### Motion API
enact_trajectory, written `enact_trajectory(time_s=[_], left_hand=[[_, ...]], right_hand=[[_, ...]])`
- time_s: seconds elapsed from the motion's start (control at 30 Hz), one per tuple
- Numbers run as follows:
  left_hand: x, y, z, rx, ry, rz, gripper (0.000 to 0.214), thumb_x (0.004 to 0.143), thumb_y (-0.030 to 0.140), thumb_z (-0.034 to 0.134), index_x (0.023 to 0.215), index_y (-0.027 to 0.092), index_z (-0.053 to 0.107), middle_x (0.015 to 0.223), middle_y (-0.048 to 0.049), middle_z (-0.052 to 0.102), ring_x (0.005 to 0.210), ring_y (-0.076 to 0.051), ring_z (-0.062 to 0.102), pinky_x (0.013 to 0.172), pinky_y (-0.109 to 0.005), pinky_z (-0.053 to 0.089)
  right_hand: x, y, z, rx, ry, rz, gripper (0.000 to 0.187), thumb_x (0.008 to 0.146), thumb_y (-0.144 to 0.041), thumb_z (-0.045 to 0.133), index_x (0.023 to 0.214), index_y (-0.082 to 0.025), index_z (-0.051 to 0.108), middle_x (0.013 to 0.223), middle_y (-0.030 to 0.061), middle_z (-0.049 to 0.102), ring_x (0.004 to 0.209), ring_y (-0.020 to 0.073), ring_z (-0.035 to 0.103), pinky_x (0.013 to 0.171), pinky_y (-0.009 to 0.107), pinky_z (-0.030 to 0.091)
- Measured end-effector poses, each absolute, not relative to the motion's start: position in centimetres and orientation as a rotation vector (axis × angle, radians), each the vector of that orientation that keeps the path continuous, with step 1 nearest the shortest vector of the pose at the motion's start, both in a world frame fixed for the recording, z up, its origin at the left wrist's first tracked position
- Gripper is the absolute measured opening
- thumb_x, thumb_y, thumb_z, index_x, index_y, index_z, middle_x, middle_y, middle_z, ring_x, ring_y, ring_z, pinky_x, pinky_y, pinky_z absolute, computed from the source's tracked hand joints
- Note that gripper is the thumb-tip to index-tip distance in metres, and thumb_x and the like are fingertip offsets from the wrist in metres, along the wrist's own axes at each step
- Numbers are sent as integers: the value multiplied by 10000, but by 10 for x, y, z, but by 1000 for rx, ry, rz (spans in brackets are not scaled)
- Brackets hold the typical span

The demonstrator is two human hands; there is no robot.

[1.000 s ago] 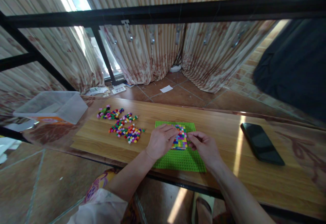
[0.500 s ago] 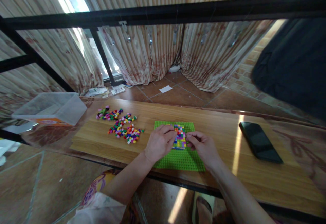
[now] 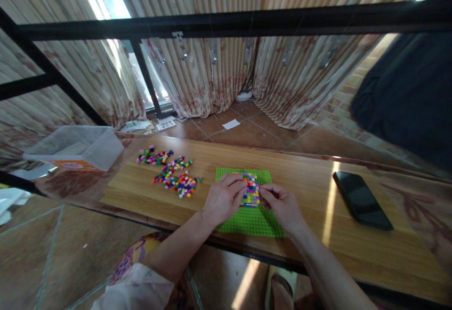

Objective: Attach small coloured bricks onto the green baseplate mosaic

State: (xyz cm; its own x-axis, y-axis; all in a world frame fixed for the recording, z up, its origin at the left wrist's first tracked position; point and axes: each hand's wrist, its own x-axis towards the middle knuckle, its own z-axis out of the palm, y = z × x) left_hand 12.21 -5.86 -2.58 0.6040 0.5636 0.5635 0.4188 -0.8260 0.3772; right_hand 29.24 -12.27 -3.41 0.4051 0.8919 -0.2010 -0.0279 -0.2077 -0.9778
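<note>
A multicoloured slab of small building bricks point(image 3: 252, 191) sits on a green studded baseplate point(image 3: 243, 224) in front of me. My left hand point(image 3: 225, 196) covers the slab's left part, its fingers drawn together with the fingertips on or just over the top bricks. At the slab's right edge, my right hand point(image 3: 281, 202) is closed in a pinch, thumb against forefinger. Whatever either hand has between its fingertips is too small or hidden. Loose coloured bricks point(image 3: 183, 184) lie in several heaps on the wooden board, left of the baseplate.
A clear plastic bin point(image 3: 106, 147) with an orange label stands at the far left. On the right of the wooden board point(image 3: 300, 178) lies a black phone point(image 3: 360, 200). A black metal bar point(image 3: 219, 24) crosses in front of the curtains point(image 3: 197, 79).
The camera has shifted slightly, so most things appear a little farther right. Both hands keep nearly the same pose at the brick slab.
</note>
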Motion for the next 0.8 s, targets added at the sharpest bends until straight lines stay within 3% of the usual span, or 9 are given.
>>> enact_trajectory(time_s=[0.13, 0.3, 0.47, 0.6, 0.8], left_hand=[[116, -53, -23, 2562, 858, 1072, 225, 926, 253, 486, 1086, 201, 636, 1081, -60, 664, 1011, -164, 608, 904, -312, 520], [97, -30, -16, 2532, 1088, 1045, 223, 915, 209, 474, 1046, 183, 653, 1003, -64, 692, 967, -182, 624, 892, -334, 507], [66, -4, -9, 2521, 1453, 609, 221, 866, 157, 493, 938, 179, 701, 905, -68, 716, 864, -204, 652, 801, -324, 506], [47, 4, -6, 2434, 1650, 292, 262, 836, 153, 506, 991, 199, 712, 935, -69, 737, 896, -220, 670, 809, -324, 500], [36, 3, -11, 2476, 1642, 160, 256, 823, 164, 503, 942, 223, 721, 970, -49, 736, 940, -204, 663, 850, -305, 486]], right_hand=[[295, -121, -37, -1554, -809, 1043, 370, 615, -492, 734, 760, -154, 700, 581, 17, 643, 501, 125, 557, 470, 234, 415], [296, -121, -39, -1570, -800, 1038, 398, 616, -519, 728, 779, -157, 702, 605, 26, 657, 513, 130, 568, 477, 240, 424], [296, -122, -39, -1582, -819, 1041, 403, 614, -527, 722, 782, -161, 702, 608, 25, 658, 520, 130, 569, 486, 243, 429], [297, -123, -40, -1603, -835, 1036, 414, 614, -538, 716, 791, -164, 701, 628, 30, 669, 533, 134, 570, 496, 246, 434], [299, -122, -43, -1636, -870, 1011, 425, 628, -546, 705, 811, -162, 703, 651, 37, 679, 557, 146, 581, 517, 257, 445]])
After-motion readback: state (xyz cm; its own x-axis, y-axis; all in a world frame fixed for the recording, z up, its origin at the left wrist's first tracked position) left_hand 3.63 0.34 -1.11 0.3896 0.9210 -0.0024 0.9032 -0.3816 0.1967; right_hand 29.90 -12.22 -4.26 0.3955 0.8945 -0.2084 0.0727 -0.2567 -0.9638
